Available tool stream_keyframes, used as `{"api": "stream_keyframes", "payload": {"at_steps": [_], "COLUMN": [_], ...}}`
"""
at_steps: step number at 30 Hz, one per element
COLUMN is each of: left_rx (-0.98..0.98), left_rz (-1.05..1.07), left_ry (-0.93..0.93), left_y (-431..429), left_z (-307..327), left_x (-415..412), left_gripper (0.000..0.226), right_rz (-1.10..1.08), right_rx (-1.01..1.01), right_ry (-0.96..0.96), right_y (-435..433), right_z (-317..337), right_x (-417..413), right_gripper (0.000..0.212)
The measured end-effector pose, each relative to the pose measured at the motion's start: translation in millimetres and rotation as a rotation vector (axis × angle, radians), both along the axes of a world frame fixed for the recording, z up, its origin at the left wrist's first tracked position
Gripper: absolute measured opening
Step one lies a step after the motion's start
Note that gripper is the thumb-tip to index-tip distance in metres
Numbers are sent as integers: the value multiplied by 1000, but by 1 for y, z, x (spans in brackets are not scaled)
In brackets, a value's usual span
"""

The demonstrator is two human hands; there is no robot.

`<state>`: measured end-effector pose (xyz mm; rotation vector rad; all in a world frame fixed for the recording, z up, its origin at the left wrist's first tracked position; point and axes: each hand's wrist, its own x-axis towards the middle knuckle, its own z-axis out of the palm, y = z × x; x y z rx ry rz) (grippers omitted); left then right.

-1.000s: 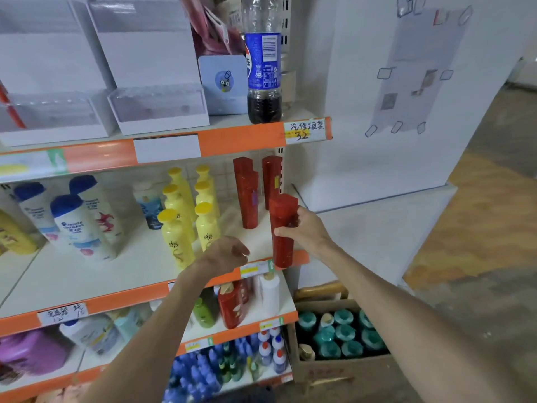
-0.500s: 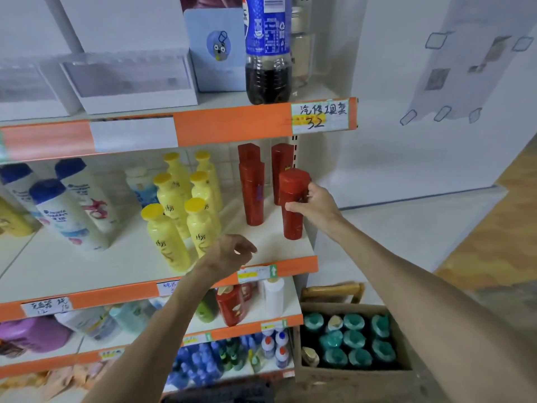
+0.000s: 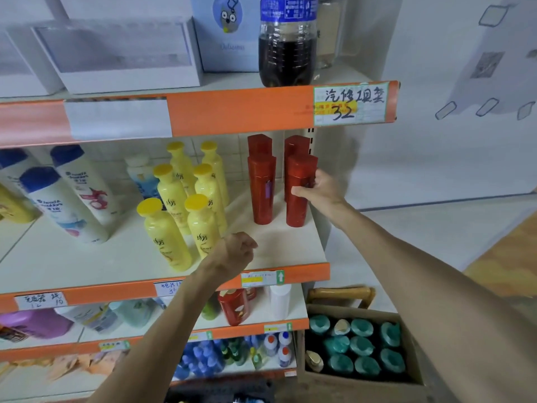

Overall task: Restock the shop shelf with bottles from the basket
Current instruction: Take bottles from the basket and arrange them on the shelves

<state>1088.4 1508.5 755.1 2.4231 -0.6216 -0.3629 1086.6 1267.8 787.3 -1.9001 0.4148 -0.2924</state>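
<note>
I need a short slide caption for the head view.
Right hand holds a red bottle on the shelf; left hand hovers empty near yellow bottles.

Right hand (image 3: 321, 189) clasped; left hand (image 3: 239, 251) loosely curled

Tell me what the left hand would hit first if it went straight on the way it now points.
Probably the front-left red bottle, low on its body; the left hand aims up and right across bare shelf. Depth is unclear.
</note>
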Motion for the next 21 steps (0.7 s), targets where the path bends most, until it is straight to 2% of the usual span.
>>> {"api": "stream_keyframes", "payload": {"at_steps": [3,7,21], "left_rx": [93,131,131], "left_rz": [-51,-73,-124], "left_ry": [-76,-57,-98], "left_y": [-8,-19,-31], "left_z": [-1,-1,-5], "left_x": [2,0,7], "left_gripper": [41,61,72], "right_rz": [6,35,85], "right_rx": [-13,8,33], "right_ry": [-3,-14,-30], "right_y": [2,3,-9], "right_z": [-6,-6,-9], "right_x": [6,9,20], "right_gripper": [30,28,29]}}
